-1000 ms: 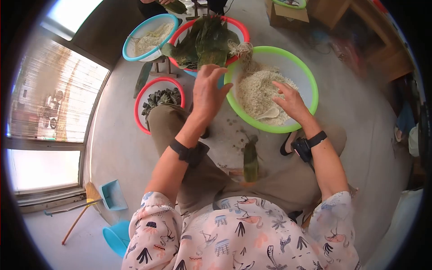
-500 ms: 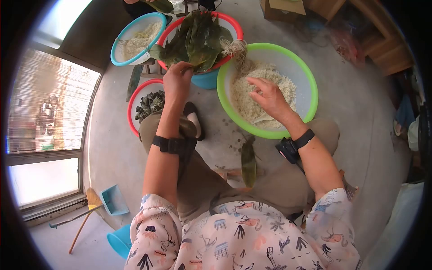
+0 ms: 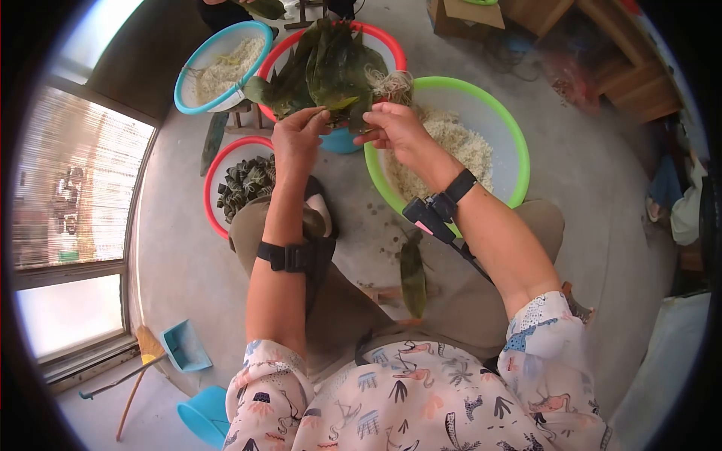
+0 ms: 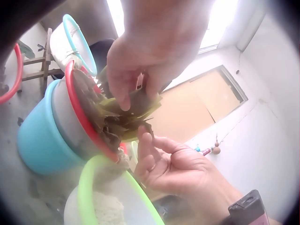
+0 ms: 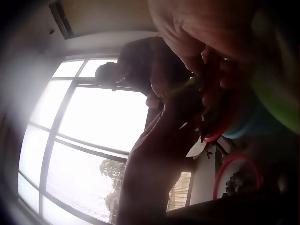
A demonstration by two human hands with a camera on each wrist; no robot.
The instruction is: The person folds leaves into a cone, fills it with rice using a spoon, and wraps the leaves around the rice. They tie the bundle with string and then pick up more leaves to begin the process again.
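Note:
In the head view my left hand (image 3: 295, 143) pinches a green wrapping leaf (image 4: 136, 101) between thumb and fingers, at the near rim of a red-rimmed basin (image 3: 401, 56). My right hand (image 3: 410, 139) faces it from the right, thumb and forefinger pinching the leaf's other side. Behind both hands, a pile of broad dark green leaves (image 3: 342, 64) fills that basin. A hank of pale string (image 3: 391, 84) hangs over its right rim. Below my right forearm, white rice (image 3: 462, 150) lies in a green-rimmed basin (image 3: 519, 143).
Wrapped zongzi (image 3: 244, 180) sit in a low red-rimmed basin (image 3: 213, 203) by my left knee. A blue-rimmed basin (image 3: 183, 86) of rice stands at the far left, near another person's arm (image 3: 218, 11). One loose leaf (image 3: 412, 274) lies between my legs.
My left hand has moved left and down to the leaf basin's near rim and taken hold of a leaf. My right hand has moved left from over the rice to the same leaf.

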